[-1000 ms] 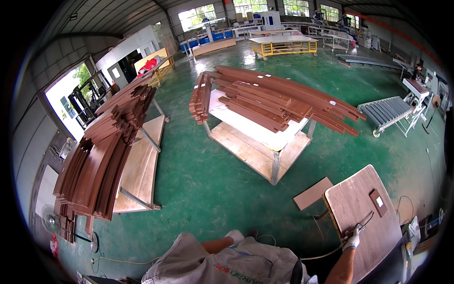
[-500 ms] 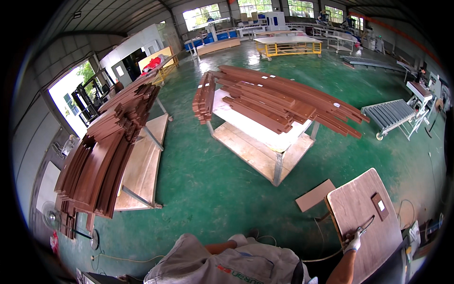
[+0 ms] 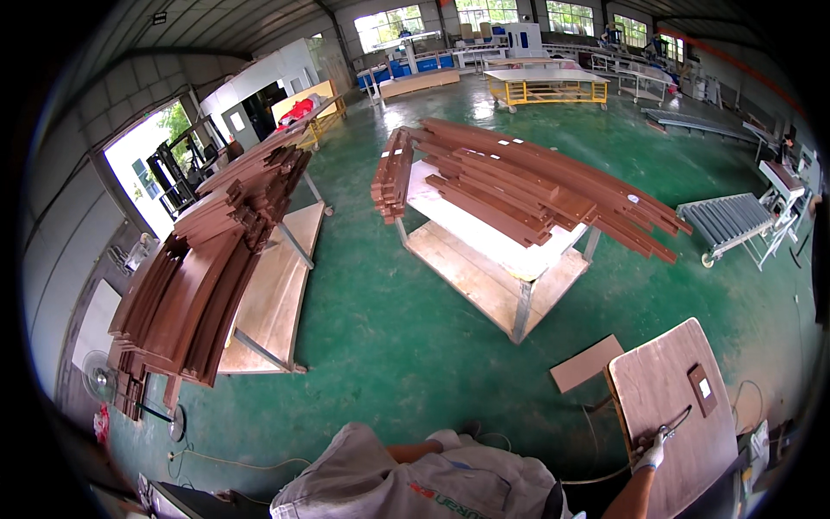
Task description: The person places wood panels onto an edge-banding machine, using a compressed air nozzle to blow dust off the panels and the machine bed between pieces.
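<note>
My right hand point(image 3: 653, 452), in a whitish glove, is closed around a dark hand tool point(image 3: 664, 430) with a metal part and a thin black curved piece, perhaps a hose. The tool's exact kind is too small to make out. It is over the wooden tabletop point(image 3: 657, 372) at the lower right. Farther along that top lies a short brown board point(image 3: 702, 391) with a white label, apart from the hand. My left hand point(image 3: 445, 439), also gloved, is low at the front of my body, beyond my grey shirt; its fingers are hidden.
A brown panel point(image 3: 586, 363) sits beside the table's left edge. Ahead, a cart point(image 3: 467, 259) carries stacked brown boards point(image 3: 519, 186); another stack point(image 3: 186, 285) rests on a cart at left. A standing fan point(image 3: 99, 376), a roller conveyor point(image 3: 724, 223) and floor cables point(image 3: 233, 465) surround me.
The view has shifted a little to the left, so the carts and table appear farther right. My right hand keeps hold of the tool over the tabletop.
</note>
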{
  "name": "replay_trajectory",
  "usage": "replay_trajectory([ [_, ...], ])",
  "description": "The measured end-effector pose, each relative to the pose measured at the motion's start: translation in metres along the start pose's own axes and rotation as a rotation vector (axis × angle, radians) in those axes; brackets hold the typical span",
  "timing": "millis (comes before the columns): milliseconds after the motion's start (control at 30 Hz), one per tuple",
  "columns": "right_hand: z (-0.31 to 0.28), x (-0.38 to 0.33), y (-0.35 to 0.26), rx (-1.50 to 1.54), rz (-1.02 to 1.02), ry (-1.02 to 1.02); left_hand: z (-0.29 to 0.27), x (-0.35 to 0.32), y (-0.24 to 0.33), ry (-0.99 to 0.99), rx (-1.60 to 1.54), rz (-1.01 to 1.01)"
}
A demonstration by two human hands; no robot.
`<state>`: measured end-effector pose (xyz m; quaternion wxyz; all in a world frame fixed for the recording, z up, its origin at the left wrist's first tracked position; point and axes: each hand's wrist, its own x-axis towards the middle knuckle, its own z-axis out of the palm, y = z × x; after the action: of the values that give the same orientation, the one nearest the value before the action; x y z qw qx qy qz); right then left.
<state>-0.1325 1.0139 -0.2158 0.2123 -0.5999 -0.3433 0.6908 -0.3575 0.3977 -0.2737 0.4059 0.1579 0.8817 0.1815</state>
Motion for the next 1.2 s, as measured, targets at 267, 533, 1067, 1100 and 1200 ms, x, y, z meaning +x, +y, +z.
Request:
replay_trajectory([
  [267,0.008,-0.014,0.001,-0.013,0.020,-0.029,0.013,0.006,-0.018,0.006,-0.012,-0.022],
  [533,0.012,-0.048,-0.012,0.059,-0.039,0.006,-0.002,-0.003,0.006,-0.035,-0.021,-0.068],
  [1067,0.023,-0.045,-0.008,0.135,-0.049,0.000,0.002,0.026,-0.029,-0.015,0.044,0.013],
  [1100,0.024,-0.045,-0.010,0.141,-0.052,-0.001,0.001,0.026,-0.028,-0.023,0.039,0.026],
  [1200,0.031,-0.054,-0.009,0.092,-0.004,-0.017,-0.003,0.020,-0.037,-0.039,0.005,0.025],
])
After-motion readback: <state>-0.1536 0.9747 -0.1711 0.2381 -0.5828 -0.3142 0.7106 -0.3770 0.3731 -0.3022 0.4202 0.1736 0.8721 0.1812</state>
